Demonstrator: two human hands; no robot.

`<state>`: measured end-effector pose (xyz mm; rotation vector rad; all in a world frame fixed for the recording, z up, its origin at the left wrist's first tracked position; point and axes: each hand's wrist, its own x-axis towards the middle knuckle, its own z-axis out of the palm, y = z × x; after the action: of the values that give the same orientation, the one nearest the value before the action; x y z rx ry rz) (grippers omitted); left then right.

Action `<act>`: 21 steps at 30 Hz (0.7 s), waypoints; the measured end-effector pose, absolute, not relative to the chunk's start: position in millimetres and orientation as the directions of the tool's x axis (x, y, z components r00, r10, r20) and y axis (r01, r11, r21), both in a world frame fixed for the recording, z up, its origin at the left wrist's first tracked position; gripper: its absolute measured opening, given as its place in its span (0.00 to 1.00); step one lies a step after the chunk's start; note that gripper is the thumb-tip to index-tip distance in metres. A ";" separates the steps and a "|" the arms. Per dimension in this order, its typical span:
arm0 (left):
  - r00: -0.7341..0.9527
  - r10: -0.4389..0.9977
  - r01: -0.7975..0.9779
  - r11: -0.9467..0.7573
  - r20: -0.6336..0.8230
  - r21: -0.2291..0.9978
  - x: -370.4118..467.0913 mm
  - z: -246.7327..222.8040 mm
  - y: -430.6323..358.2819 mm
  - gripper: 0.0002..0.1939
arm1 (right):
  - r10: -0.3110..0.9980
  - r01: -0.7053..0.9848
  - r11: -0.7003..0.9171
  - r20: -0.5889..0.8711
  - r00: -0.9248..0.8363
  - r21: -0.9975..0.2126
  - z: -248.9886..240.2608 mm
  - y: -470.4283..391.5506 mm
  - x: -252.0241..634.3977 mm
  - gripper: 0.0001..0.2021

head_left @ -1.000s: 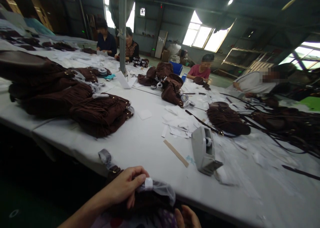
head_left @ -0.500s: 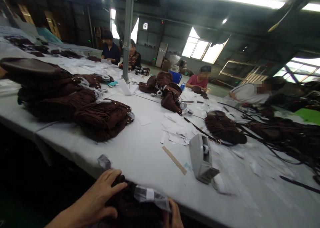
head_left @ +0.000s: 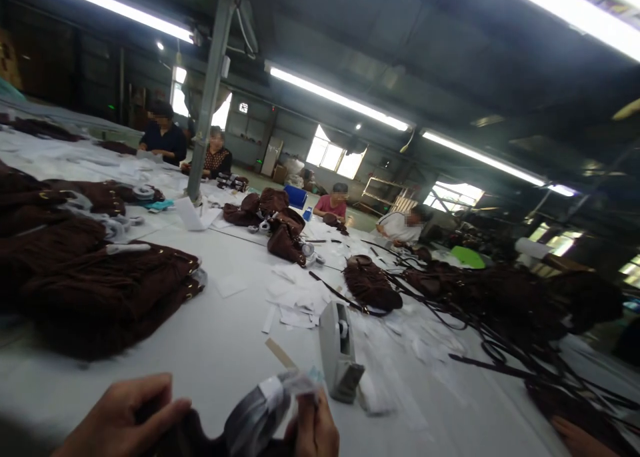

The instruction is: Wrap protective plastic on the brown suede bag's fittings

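Note:
At the bottom edge of the view my left hand (head_left: 125, 417) grips a dark brown fringed bag (head_left: 187, 437) that lies against the near edge of the white table (head_left: 235, 337). My right hand (head_left: 315, 430) pinches a grey wrapped strap piece (head_left: 260, 407) with a white tape band, raised between the two hands. A grey tape dispenser (head_left: 337, 353) stands just beyond my right hand, with a thin wooden strip (head_left: 280, 353) lying next to it.
A stack of brown fringed bags (head_left: 100, 277) fills the left of the table. Paper scraps (head_left: 295, 303), more bags (head_left: 373, 283) and long dark straps (head_left: 500, 337) spread to the right. Several people (head_left: 165, 137) sit working along the far side near a steel post (head_left: 207, 90).
The view swung up and right. My left hand slid leftwards along the bag, and the wrapped strap piece rose between my hands. My right hand came further into view.

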<state>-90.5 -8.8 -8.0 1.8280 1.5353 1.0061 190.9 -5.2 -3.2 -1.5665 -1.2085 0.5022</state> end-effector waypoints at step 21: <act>0.331 0.943 0.587 -0.204 -0.003 0.784 -86.6 -4.0 125.3 0.14 | 0.937 0.757 0.343 0.259 -0.234 -0.556 13.8 130.8 187.1 0.17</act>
<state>-86.6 125.3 -4.0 1.8962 1.3458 0.6473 187.1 130.8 13.8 -1.4746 -2.0598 0.4265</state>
